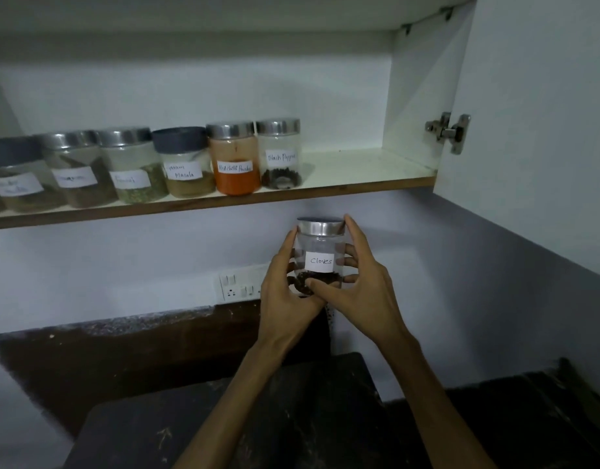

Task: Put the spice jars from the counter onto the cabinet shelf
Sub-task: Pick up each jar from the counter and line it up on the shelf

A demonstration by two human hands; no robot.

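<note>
Below the cabinet shelf [359, 165], the left hand [288, 292] and right hand [366, 286] wrap curled fingers around the upright cloves jar [320, 247], label outward, seemingly bound for the gap beside the black pepper jar [281, 154].

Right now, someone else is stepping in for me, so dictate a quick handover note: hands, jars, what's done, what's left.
Left hand and right hand: both grip the clear steel-lidded glass jar labelled Cloves, held upright in the air below the white cabinet shelf.
Done: a row of labelled spice jars already stands on the shelf, ending with the Black Pepper jar.
Left: lift the Cloves jar into the bare shelf space to the right of Black Pepper. No other jar shows on the counter.
</note>
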